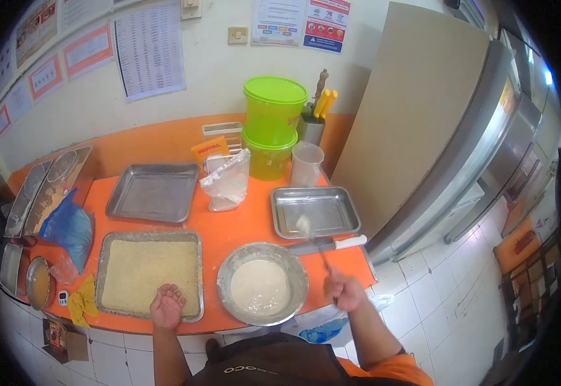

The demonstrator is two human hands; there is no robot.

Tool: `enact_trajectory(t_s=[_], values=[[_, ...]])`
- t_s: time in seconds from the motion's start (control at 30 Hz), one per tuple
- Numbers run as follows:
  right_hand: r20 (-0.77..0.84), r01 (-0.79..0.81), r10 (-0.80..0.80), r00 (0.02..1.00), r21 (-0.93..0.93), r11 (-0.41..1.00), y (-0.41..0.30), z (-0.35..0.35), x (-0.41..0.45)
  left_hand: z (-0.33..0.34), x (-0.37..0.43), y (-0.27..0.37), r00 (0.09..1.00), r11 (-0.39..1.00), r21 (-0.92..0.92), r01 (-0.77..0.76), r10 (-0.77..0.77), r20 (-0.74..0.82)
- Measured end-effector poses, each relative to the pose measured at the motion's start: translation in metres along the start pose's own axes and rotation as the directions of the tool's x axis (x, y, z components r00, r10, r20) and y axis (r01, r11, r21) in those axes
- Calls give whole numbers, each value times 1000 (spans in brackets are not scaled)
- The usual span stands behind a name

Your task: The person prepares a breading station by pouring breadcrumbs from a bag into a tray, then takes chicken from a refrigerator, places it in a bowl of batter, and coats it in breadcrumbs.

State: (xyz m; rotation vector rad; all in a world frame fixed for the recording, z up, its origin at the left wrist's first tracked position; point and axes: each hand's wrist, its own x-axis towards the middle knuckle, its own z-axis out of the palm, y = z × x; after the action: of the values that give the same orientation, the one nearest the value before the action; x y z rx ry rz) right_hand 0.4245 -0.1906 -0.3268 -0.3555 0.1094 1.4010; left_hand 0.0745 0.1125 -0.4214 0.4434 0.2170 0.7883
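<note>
My left hand (167,306) is palm up with its fingers loosely curled, over the front edge of a metal tray (102,263) spread with pale yellow crumbs (149,270). No object shows in that palm. In my right hand (344,291) is a thin-handled utensil (325,260), blurred, its far end carrying a whitish lump over the near edge of a shallow steel tray (331,217). Between my hands stands a metal bowl (226,263) of thick cream-coloured batter (259,283). Behind the utensil lies a white-handled knife (350,242).
Another metal tray (154,193), a plastic bag of white powder (227,188) and stacked green tubs (274,116) stand farther back. A blue bag (70,229), a yellow cloth (82,299) and a small timer (63,297) lie left. A refrigerator (425,106) borders the orange table (213,229) right.
</note>
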Motion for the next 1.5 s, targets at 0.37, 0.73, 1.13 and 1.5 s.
enact_trajectory(t_s=[0.37,0.73,1.13,1.5], values=[[-106,397,-456,884,-350,849,-203,94,173,5,4,-13,998,999,-4,-45,45,-51],[-361,-658,-568,740,-212,-722,-235,-134,86,8,11,-17,995,998,-25,-55,53,-81],[250,-633,-693,676,-286,-720,-120,-91,-69,9,-16,-14,986,997,-19,-68,70,150],[120,-841,-989,-81,-541,3,51,-311,-331,163,-25,-216,371,520,737,432,-847,380]])
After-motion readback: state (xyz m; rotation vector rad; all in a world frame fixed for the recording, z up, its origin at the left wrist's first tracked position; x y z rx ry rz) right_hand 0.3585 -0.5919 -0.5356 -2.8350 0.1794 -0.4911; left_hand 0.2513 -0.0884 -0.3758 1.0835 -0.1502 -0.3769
